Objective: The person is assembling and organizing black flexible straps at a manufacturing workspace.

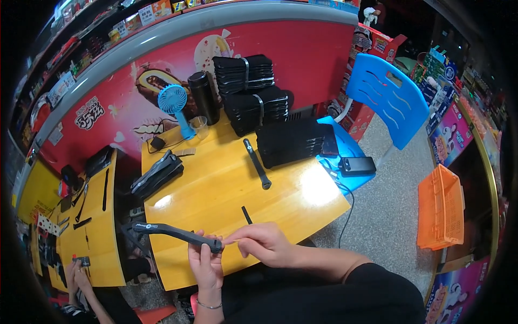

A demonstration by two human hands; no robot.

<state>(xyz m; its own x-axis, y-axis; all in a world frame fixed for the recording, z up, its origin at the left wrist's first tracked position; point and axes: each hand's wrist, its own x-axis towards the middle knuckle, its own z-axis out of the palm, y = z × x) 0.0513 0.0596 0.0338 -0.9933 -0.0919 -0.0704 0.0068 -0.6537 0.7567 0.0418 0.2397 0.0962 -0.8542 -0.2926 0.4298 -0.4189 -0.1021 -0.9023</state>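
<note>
Over the near edge of the yellow table (197, 202), my left hand (206, 270) grips a dark grey strap (172, 231) with a light logo near its far end. The strap reaches out to the left past the table's side. Close to its right end, the fingers of my right hand (267, 245) are pinched together. Something thin and pale seems to sit at those fingertips, too small to make out. A short black strip (246, 215) lies just beyond my right hand. Farther back is another dark strap (256, 163), lying lengthwise on the table.
Grey-black straps (157, 174) lie in a pile at the left. Behind stand a blue fan (172, 100), a black flask (204, 97), a plastic cup (199, 127) and stacked black pieces (245, 75). A blue chair (386, 100) and orange crate (440, 208) are rightward; a co-worker's hands (78, 278) are leftward.
</note>
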